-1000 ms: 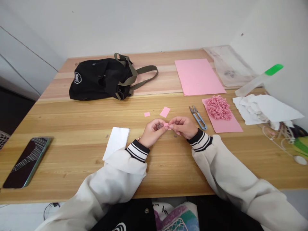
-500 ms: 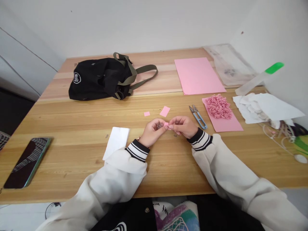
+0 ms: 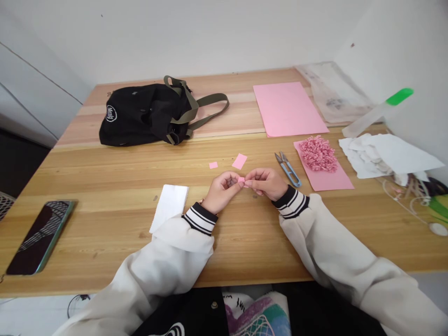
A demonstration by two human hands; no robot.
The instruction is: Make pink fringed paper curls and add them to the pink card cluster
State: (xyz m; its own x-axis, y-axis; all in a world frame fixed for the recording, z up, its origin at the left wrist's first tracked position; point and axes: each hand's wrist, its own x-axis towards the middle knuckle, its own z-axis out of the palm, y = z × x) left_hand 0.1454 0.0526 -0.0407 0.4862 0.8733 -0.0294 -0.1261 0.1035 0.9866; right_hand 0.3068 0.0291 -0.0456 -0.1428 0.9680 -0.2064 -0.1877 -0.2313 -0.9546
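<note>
A small piece of pink paper [image 3: 241, 179] is pinched between my two hands above the table; it looks bent or folded, and part of it is hidden by the fingers. My left hand [image 3: 224, 190] grips it from the left with thumb and forefinger. From the right, the fingertips of my right hand [image 3: 267, 183] close on its other side. Just beyond the hands lie a pink paper rectangle [image 3: 240, 161] and a smaller pink paper scrap [image 3: 213, 165]. Blue-handled thread snips [image 3: 288, 169] rest a little past my right hand, blades pointing away.
Pink stamens [image 3: 318, 154] lie bunched on a pink sheet [image 3: 332, 183]. Behind is a larger pink sheet [image 3: 290, 109]. White papers [image 3: 392, 154] and a green-capped tube [image 3: 378, 113] are at right. On the left are a black bag [image 3: 140, 114], a white cloth [image 3: 170, 207] and a phone [image 3: 40, 237].
The pink paper between my fingers looks slightly more folded over. Both hands stay in nearly the same place, and the things on the table have not moved.
</note>
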